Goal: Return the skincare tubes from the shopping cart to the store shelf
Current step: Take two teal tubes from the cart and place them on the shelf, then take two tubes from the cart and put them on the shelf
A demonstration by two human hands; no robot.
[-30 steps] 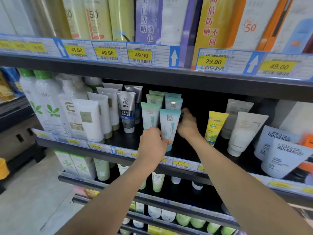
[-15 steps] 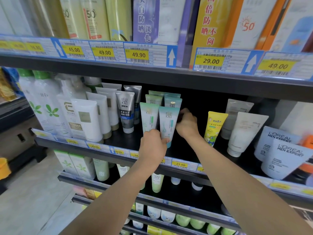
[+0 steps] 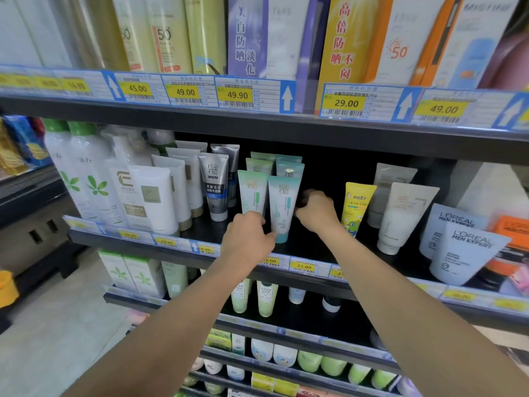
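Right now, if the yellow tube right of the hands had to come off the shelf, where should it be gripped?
Pinch the yellow tube across its flat upper body, coming from the front. It stands cap-down and upright, with open shelf to its left beside the right hand; grey tubes crowd its right.

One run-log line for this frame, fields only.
stage: shelving | left hand: grips teal tube near base | right hand: beside tube, fingers curled, contact unclear | tube: upright on middle shelf | cart: unseen

The right hand (image 3: 316, 210) has slipped back from behind the front teal tube (image 3: 282, 206) and now sits just beside its right edge. The left hand (image 3: 249, 239) has eased off that tube's lower front, toward the neighbouring green tube (image 3: 252, 193).
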